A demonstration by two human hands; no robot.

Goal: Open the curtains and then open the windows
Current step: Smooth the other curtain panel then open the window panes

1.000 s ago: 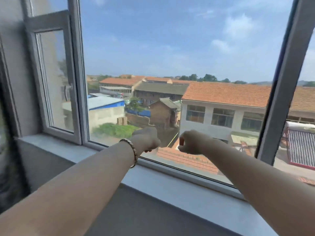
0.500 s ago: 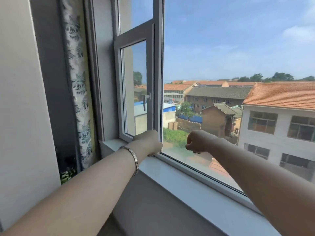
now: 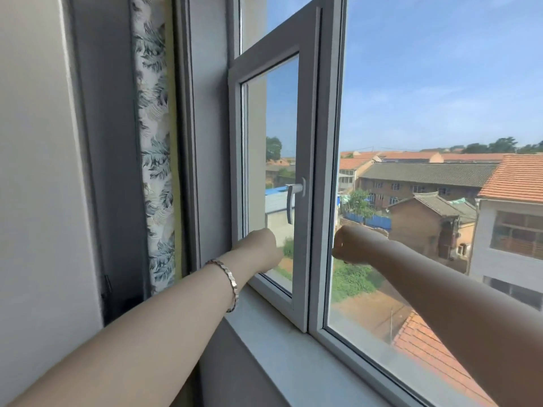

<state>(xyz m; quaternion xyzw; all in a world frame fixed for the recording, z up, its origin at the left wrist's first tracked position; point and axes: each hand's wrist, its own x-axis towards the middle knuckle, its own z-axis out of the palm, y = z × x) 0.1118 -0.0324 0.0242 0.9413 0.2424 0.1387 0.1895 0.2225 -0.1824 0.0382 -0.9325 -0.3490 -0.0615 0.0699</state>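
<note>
Now, in the head view, our gaze has swung left over the last second: the narrow window sash, which sat at the far left edge of the frame a second ago, fills the centre, and the leaf-patterned curtain has come into sight at the upper left, gathered into a tight vertical band against the wall. We judge the curtain step done and the window step next.

Both arms have stayed stretched out through the turn. Our left hand, bracelet on the wrist, is curled into a loose fist in front of the lower part of the sash; it holds nothing we can see, and we cannot tell whether it touches the frame. Our right hand is likewise closed and empty, in front of the big fixed pane at centre right.

The sash appears shut or nearly so; we cannot tell which. Its long axis runs upright. The handle sits on the sash's right stile, just above and between our fists, its lever hanging straight down, which probably means latched. We would need to turn it first.
</note>
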